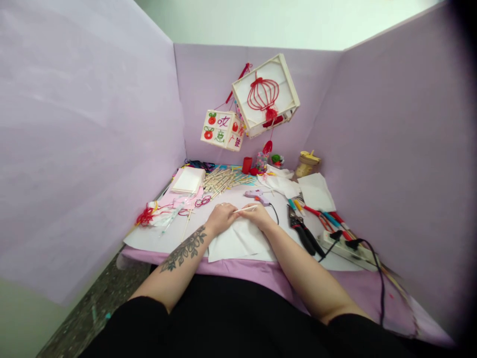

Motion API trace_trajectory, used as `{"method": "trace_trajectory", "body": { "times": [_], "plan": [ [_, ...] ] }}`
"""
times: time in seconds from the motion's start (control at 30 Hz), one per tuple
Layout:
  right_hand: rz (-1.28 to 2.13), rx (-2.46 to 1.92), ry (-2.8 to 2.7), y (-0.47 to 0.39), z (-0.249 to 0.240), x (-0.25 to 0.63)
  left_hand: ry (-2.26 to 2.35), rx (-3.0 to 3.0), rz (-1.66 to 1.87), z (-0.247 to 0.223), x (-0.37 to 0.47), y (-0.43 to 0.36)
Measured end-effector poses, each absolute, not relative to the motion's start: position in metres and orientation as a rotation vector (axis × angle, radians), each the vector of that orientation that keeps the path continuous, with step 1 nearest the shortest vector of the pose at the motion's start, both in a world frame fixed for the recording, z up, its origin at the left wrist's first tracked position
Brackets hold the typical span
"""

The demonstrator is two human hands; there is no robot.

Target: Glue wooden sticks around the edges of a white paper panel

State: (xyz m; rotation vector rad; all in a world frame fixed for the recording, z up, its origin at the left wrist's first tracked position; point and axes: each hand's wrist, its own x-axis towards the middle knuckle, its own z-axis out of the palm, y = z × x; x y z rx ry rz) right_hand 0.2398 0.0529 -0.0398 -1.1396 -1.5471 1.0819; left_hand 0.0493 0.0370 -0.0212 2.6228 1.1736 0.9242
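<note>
A thin white stick (246, 209) spans my two hands over the table. My left hand (223, 217) closes on its left end, fingers bent together. On the other side my right hand (257, 215) pinches the same stick, which points up to the right. Whether it is rolled paper or wood, I cannot tell. Below both hands lies a creased white sheet (238, 243) reaching the table's front edge. Just beyond the right hand rests a lilac glue gun (257, 195) with a black cord.
Behind are a pile of sticks (223, 180) and a white stack (188, 180). Red thread (146, 216) lies left. Black-handled pruning shears (303, 233), a power strip (350, 248) and markers lie right. Two paper lanterns (265, 94) hang above; lilac panels enclose the table.
</note>
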Motion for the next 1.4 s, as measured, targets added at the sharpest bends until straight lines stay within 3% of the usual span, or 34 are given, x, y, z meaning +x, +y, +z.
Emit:
{"method": "trace_trajectory", "body": {
  "times": [1.4],
  "plan": [
    [1.039,-1.145,-1.491,0.055,-0.038,0.239,1.433,2.575,0.760,-0.017,0.047,0.046]
  ]
}}
